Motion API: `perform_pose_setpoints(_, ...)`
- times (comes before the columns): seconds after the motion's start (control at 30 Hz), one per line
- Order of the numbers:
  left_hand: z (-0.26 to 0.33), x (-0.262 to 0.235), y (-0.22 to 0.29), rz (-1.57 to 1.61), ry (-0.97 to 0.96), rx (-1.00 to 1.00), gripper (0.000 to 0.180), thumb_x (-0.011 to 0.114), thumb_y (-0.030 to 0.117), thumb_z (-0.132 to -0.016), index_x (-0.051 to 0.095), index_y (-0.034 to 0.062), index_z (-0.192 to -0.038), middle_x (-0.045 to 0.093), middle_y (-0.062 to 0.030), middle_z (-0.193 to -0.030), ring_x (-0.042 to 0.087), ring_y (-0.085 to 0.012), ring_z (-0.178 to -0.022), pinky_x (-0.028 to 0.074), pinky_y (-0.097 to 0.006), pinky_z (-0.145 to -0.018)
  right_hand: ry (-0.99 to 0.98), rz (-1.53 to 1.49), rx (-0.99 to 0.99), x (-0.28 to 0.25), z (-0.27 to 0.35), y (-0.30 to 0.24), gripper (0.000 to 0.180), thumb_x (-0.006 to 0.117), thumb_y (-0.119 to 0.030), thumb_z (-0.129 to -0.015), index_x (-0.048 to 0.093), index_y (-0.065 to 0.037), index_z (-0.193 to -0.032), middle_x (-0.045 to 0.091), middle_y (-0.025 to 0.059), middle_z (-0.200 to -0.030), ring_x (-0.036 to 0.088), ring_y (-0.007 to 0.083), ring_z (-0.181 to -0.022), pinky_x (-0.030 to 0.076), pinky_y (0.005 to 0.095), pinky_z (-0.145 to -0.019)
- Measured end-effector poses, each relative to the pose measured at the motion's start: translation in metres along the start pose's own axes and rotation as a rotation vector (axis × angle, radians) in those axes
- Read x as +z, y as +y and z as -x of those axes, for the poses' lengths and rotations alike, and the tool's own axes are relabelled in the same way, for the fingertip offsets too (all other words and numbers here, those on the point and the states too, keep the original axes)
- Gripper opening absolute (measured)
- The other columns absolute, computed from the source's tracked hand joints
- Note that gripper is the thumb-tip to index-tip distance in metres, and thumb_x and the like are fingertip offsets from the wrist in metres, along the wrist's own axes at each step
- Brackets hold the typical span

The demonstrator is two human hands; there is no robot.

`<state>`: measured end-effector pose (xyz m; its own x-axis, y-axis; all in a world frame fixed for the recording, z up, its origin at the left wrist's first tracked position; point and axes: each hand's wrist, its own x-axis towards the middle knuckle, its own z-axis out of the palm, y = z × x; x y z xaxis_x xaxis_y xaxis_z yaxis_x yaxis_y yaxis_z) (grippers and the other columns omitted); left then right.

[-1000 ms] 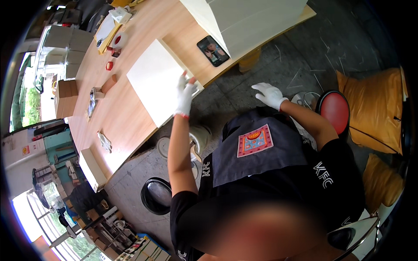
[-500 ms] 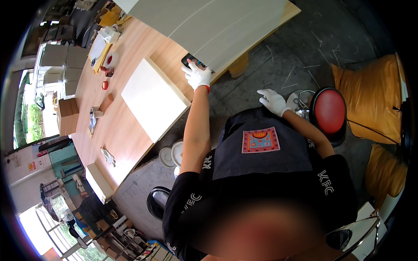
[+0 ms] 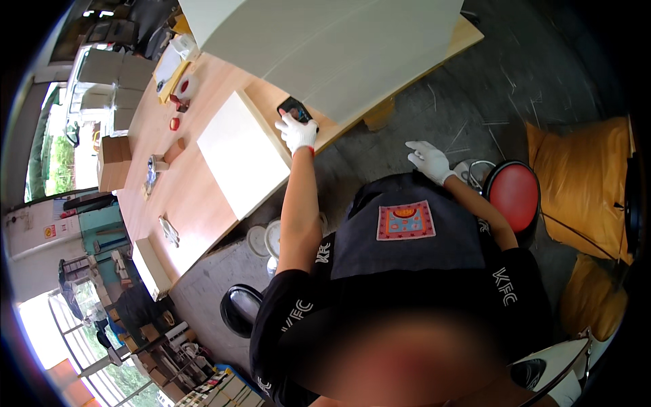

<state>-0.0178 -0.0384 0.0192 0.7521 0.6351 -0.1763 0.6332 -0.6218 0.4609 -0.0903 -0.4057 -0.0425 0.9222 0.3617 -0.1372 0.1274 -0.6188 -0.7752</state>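
Note:
A black phone (image 3: 294, 107) lies at the wooden table's (image 3: 196, 136) near edge, between a stack of white sheets and a large grey sheet. My left hand (image 3: 297, 133), in a white knitted glove, grips its near side with the fingers partly over the screen. The hand hides part of the phone. The large grey sheet (image 3: 339, 54) covers the table's far right part, its corner close to the phone. My right hand (image 3: 430, 163), also gloved in white, hangs over the floor in front of my apron, fingers stretched out and holding nothing.
White sheets (image 3: 241, 152) are stacked left of my left forearm. A tape roll (image 3: 184, 87), a red item (image 3: 174, 124) and a loose glove (image 3: 169, 232) lie farther left. A red-seated stool (image 3: 513, 195) and yellow sacks (image 3: 576, 183) stand at right.
My left hand has drawn the phone slightly left, and more of it shows beside the grey sheet. My right hand has stayed nearly still. The view has shifted a little.

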Motion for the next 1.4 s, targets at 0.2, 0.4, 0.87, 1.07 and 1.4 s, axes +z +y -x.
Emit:
perform_pose_setpoints(0.2,-0.002,-0.105,0.020,0.469,0.424,0.578,0.070,0.067,0.006,-0.091,0.033,0.0014,-0.152,0.055,-0.0116,-0.132,0.055,-0.0193,-0.121,0.047,-0.034,-0.101,0.449,-0.345,-0.182,-0.130,-0.067,-0.030,0.031,0.064,-0.024,-0.097,0.065,-0.010,-0.125,0.070,0.0042,-0.105,0.065,0.0125,-0.087,0.051,0.0269,-0.079)
perform_pose_setpoints(0.4,0.077,-0.309,0.175,0.692,0.665,1.261,0.045,0.051,0.006,-0.102,0.037,-0.0076,-0.143,0.050,-0.0241,-0.141,0.058,-0.0307,-0.122,0.049,-0.040,-0.103,0.678,-0.680,-0.468,-0.344,-0.131,-0.126,0.035,0.053,-0.031,-0.103,0.065,-0.004,-0.121,0.069,0.0032,-0.104,0.062,0.0099,-0.094,0.049,0.0264,-0.084)
perform_pose_setpoints(0.87,0.074,-0.262,0.437,-0.536,0.071,1.183,0.033,0.055,0.022,-0.088,0.066,0.0184,-0.119,0.066,-0.0113,-0.118,0.064,-0.0330,-0.108,0.049,-0.041,-0.092,0.611,0.795,-0.629,-0.450,-0.173,-0.278,0.047,0.057,-0.053,-0.088,0.060,-0.007,-0.082,0.060,0.0155,-0.070,0.061,0.0372,-0.070,0.045,0.0455,-0.063)
perform_pose_setpoints(1.07,0.078,-0.243,0.436,-0.207,-0.085,1.210,0.039,0.051,0.006,-0.089,0.064,0.0145,-0.124,0.067,-0.0126,-0.116,0.065,-0.0239,-0.108,0.049,-0.036,-0.092,0.317,-0.070,-0.397,-0.438,-0.181,-0.279,0.057,0.052,-0.062,-0.093,0.059,-0.006,-0.086,0.051,0.0056,-0.066,0.050,0.0194,-0.059,0.041,0.0335,-0.057)
perform_pose_setpoints(1.4,0.052,-0.232,0.435,0.438,-0.382,1.255,0.035,0.056,0.013,-0.094,0.065,0.0094,-0.127,0.066,-0.0135,-0.114,0.060,-0.0193,-0.105,0.047,-0.032,-0.092,0.651,-0.212,-0.520,-0.410,-0.192,-0.257,0.055,0.048,-0.055,-0.097,0.060,-0.002,-0.088,0.047,0.0085,-0.069,0.048,0.0211,-0.066,0.040,0.0341,-0.066)
